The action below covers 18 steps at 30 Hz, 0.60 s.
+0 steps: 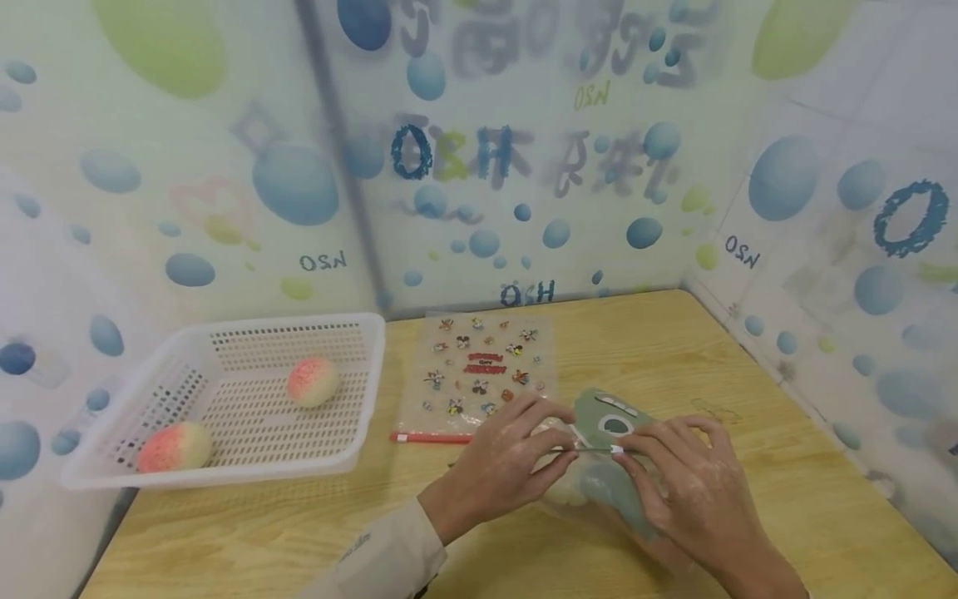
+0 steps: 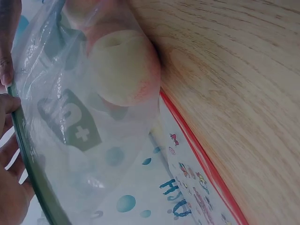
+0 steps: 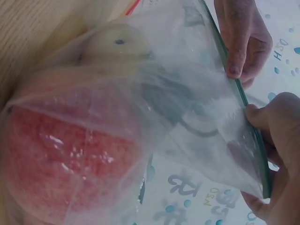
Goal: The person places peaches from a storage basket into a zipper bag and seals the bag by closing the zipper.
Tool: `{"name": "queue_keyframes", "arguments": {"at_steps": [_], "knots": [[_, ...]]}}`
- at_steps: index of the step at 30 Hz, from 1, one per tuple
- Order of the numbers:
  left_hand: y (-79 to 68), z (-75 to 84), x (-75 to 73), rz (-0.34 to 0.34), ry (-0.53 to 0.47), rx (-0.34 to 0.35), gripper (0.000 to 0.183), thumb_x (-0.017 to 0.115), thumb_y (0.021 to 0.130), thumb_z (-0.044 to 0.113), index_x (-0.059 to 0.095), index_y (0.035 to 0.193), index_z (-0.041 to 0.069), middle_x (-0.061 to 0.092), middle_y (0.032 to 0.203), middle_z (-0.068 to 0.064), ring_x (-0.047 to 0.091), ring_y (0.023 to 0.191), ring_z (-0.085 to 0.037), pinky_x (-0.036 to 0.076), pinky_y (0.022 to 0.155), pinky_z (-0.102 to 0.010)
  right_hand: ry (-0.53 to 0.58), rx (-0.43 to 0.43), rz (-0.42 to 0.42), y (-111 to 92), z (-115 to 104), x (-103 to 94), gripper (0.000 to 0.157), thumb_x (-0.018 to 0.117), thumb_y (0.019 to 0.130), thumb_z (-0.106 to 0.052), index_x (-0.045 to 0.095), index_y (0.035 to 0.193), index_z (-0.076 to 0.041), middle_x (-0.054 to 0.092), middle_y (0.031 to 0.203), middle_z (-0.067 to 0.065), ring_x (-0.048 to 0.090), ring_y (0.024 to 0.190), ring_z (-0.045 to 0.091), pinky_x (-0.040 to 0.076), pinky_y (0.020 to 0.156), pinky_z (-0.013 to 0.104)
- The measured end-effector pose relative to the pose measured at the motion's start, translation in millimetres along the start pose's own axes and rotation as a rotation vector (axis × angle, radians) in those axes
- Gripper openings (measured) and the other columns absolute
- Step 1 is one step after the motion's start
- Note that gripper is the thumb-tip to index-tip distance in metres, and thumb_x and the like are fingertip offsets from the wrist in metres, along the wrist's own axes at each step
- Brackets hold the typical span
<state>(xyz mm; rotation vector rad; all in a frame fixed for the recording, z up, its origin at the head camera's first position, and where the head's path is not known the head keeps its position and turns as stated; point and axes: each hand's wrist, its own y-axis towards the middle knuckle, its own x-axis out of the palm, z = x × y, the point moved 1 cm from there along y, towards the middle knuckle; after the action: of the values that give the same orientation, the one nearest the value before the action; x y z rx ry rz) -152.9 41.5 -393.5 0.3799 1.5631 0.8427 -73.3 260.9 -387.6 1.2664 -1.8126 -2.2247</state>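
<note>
Both hands pinch the green zip edge of a clear zip bag (image 1: 591, 482) with a green cartoon print. My left hand (image 1: 516, 453) grips the zip on the left side. My right hand (image 1: 692, 491) pinches it beside a small white slider (image 1: 617, 450). Inside the bag, peaches show through the film in both wrist views: a pale one with a pink side (image 2: 124, 68), and a red one (image 3: 70, 164) close to the right wrist camera. The bag hangs low over the wooden table (image 1: 314, 532); in the head view the hands partly hide it.
A white plastic basket (image 1: 359, 391) stands at the left with a peach (image 1: 313, 383) and another peach (image 1: 176, 448) in it. Behind my left hand lies a flat zip bag (image 1: 479, 366) with cartoon prints and a red zip. Patterned walls enclose the table's back and sides.
</note>
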Motion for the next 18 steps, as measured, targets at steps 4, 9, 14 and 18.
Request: {"name": "queue_keyframes", "arguments": {"at_steps": [4,9,14,18], "knots": [[-2.6,-0.7,-0.2,-0.013,-0.003,-0.012,0.006,0.078,0.091,0.022,0.076,0.093,0.017,0.065,0.116,0.002,0.054,0.109,-0.012,0.034,0.114,-0.032,0.018,0.011,-0.061,0.5,2.6,-4.4,0.05,0.047,0.107,-0.045,0.075,0.089,-0.007,0.07,0.091,0.001,0.066,0.077,0.023,0.041,0.086,0.044],[-5.6,-1.2,0.7,-0.025,-0.022,-0.029,0.006,0.078,0.091,0.022,0.075,0.092,0.017,0.065,0.115,0.001,0.055,0.11,-0.013,0.039,0.108,-0.026,0.016,0.051,-0.146,-0.9,5.6,-8.4,0.056,0.043,0.107,-0.049,0.076,0.09,-0.007,0.07,0.092,0.002,0.066,0.081,0.024,0.041,0.09,0.041],[-6.9,-2.1,1.7,-0.035,-0.025,-0.046,0.005,0.078,0.09,0.021,0.074,0.09,0.017,0.065,0.115,0.003,0.056,0.11,-0.013,0.042,0.104,-0.024,0.023,0.08,-0.168,-2.9,7.3,-10.1,0.058,0.04,0.107,-0.051,0.076,0.091,-0.007,0.07,0.095,0.002,0.065,0.085,0.025,0.041,0.091,0.04],[-7.3,-2.8,1.8,-0.039,-0.028,-0.053,0.005,0.077,0.089,0.021,0.073,0.088,0.018,0.065,0.115,0.003,0.056,0.11,-0.012,0.043,0.102,-0.023,0.033,0.114,-0.177,-4.4,8.1,-12.6,0.06,0.04,0.106,-0.054,0.076,0.093,-0.008,0.068,0.099,0.001,0.063,0.09,0.024,0.042,0.088,0.038]]}}
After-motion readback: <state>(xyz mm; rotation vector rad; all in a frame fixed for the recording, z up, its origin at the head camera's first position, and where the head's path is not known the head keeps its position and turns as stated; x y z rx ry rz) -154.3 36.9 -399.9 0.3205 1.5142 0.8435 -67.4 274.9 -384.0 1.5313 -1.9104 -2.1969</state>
